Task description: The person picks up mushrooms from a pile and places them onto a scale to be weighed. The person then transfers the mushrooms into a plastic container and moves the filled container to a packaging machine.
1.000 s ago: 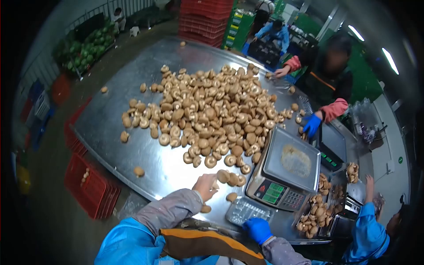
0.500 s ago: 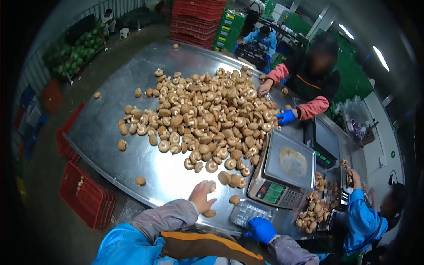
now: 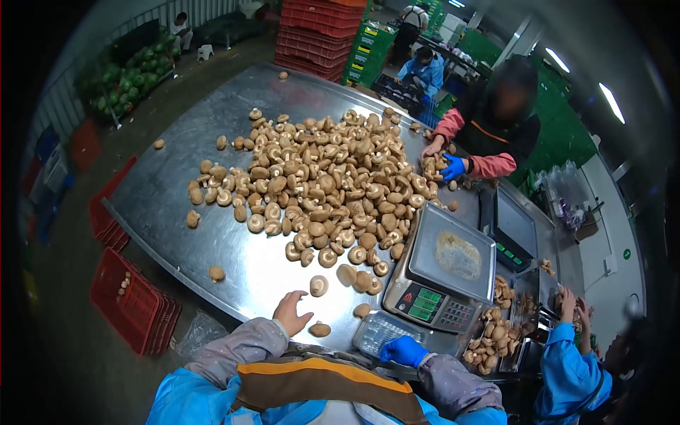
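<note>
My left hand [image 3: 292, 314], bare, hovers low over the near edge of the steel table with fingers apart and nothing in them. Just beyond its fingertips lies a pale-stemmed shiitake mushroom [image 3: 319, 285], and another brown mushroom [image 3: 320, 329] rests to its right. My right hand [image 3: 404, 350], in a blue glove, is closed on the near right edge of a clear plastic tray [image 3: 382, 331]. That tray lies on the table in front of the scale. A large heap of shiitake mushrooms [image 3: 326, 184] spreads across the table's middle.
A digital scale [image 3: 446, 265] stands right of the heap. Across the table, a co-worker's hands [image 3: 443, 163] gather mushrooms. At right, another person's hands [image 3: 574, 304] work near filled trays [image 3: 492, 343]. Red crates [image 3: 134, 304] sit below the table's left edge; more crates [image 3: 315, 35] stack behind.
My left hand has drawn back leftward from the mushroom at its fingertips, which now lies apart. My right hand still grips the tray. The co-worker opposite has brought both hands together around mushrooms.
</note>
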Demonstrator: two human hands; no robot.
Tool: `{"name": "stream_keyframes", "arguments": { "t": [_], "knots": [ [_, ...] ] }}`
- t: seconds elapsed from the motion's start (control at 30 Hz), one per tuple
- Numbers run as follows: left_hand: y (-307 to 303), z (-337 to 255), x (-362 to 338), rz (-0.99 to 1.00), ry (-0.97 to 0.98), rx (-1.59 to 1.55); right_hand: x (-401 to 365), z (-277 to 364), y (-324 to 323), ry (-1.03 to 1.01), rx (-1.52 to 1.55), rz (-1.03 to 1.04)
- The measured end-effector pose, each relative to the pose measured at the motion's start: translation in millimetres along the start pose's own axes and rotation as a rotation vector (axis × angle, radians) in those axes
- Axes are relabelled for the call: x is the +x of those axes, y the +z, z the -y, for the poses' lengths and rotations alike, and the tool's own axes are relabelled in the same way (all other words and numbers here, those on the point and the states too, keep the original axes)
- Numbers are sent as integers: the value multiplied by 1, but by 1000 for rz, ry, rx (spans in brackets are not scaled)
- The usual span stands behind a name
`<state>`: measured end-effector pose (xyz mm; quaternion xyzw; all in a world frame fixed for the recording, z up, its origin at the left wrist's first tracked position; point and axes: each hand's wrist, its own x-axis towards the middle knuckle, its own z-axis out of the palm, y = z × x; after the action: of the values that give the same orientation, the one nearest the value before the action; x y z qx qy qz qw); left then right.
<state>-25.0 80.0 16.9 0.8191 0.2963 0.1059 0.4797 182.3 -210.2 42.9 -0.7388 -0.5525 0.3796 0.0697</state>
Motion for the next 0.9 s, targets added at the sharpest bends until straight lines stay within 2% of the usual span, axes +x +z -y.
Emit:
{"name": "stream_keyframes", "arguments": {
  "t": [0.13,0.23,0.37,0.5,0.8,0.9],
  "knots": [
    [-3,0,-5,-23,-16,3,-3,11,9,-9,-163,-46],
    [-7,1,-9,-67,-34,-4,-15,40,3,69,-241,-149],
    [-3,11,-14,-83,-34,9,-13,22,20,3,-208,-207],
    [-3,7,-14,-86,-38,-8,-13,29,15,0,-204,-206],
    [1,8,-7,-51,-58,13,-2,4,8,-87,41,-110],
    [1,7,-8,-58,-73,-2,0,1,9,-82,-17,-114]
  ]
}}
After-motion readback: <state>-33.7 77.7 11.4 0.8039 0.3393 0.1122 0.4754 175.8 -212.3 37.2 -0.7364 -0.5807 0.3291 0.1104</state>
